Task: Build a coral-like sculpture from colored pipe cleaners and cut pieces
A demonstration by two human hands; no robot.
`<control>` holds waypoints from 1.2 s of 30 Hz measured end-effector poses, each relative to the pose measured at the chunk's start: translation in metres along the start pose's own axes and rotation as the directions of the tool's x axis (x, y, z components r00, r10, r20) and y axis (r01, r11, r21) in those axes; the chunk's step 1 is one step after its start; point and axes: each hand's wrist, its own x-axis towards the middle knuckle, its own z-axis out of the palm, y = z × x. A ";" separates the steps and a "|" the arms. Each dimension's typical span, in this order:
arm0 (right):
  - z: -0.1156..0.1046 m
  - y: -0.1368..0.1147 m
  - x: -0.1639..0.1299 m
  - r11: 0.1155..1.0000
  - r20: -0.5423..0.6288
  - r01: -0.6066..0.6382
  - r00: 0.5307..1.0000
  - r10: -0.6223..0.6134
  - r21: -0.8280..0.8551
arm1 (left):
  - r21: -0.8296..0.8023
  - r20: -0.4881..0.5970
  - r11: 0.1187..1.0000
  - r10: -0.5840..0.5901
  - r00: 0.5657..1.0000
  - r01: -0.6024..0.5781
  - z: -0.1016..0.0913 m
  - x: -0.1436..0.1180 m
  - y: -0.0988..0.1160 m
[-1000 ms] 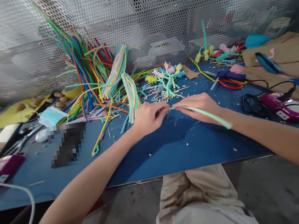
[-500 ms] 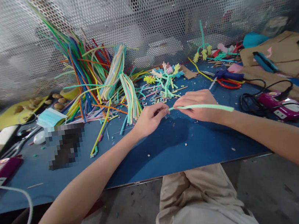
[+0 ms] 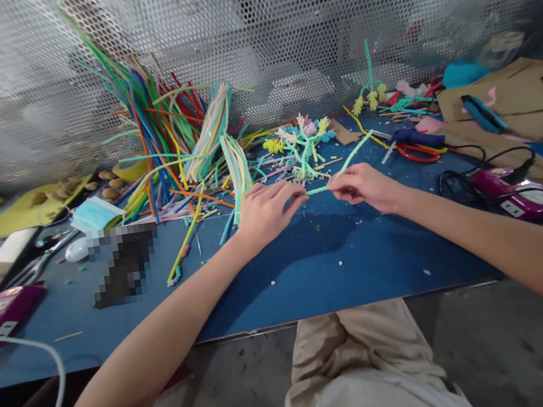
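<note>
A pale green pipe cleaner (image 3: 319, 190) stretches between my two hands above the blue table. My left hand (image 3: 270, 212) pinches its left end between thumb and fingers. Closed on it farther along is my right hand (image 3: 363, 187), with the free length slanting up and to the right past the fingers. Just behind them stands a small branched pipe-cleaner piece (image 3: 305, 153) with yellow, pink and blue tufts. A bundle of pastel pipe cleaners (image 3: 237, 164) lies close by my left hand, partly hidden by it.
Many coloured pipe cleaners (image 3: 148, 133) lean against the perforated metal panel (image 3: 294, 45). To the right are a blue-handled tool (image 3: 416, 136), a purple power strip (image 3: 516, 196) and brown cardboard (image 3: 503, 93). A face mask (image 3: 97, 213) and another purple power strip (image 3: 7, 315) sit left.
My right hand has moved slightly right and turned, widening the gap between my hands. The pipe cleaner's free end has swung from pointing right across my wrist to slanting upward.
</note>
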 end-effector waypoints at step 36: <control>-0.018 -0.009 -0.007 -0.055 0.430 0.565 0.556 -0.711 -0.823 | -0.438 0.293 0.793 -0.320 0.901 0.424 -0.007 0.008 -0.005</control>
